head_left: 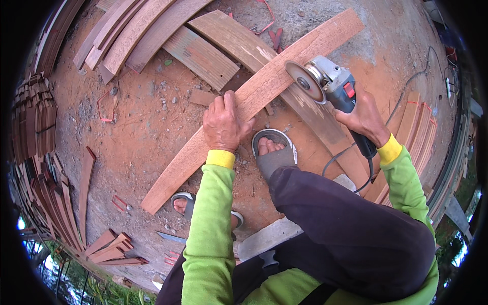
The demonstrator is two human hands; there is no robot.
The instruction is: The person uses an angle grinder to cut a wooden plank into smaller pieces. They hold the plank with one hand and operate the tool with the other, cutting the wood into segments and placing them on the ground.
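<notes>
A long reddish wooden board (180, 165) slants from the lower left to the upper right, crossing over a second plank (320, 119) beneath it. Near its middle, my left hand (223, 123) grips the board, fingers over the far edge and thumb along the near side. My right hand (363, 118) is wrapped round the body of an angle grinder (334, 81) with a red switch. The grinder's round disc (304, 82) is at the board's right-hand edge; whether it touches the wood or spins I cannot tell. Its black cord (370, 170) trails from the handle's end.
Curved boards (137, 38) are piled at the upper left, beside a greenish plank (201, 58). Stacked wood pieces (35, 119) line the left rim, and more planks (417, 127) lie at right. My sandalled foot (274, 150) is close to the board. Red-handled pliers (276, 38) lie beyond.
</notes>
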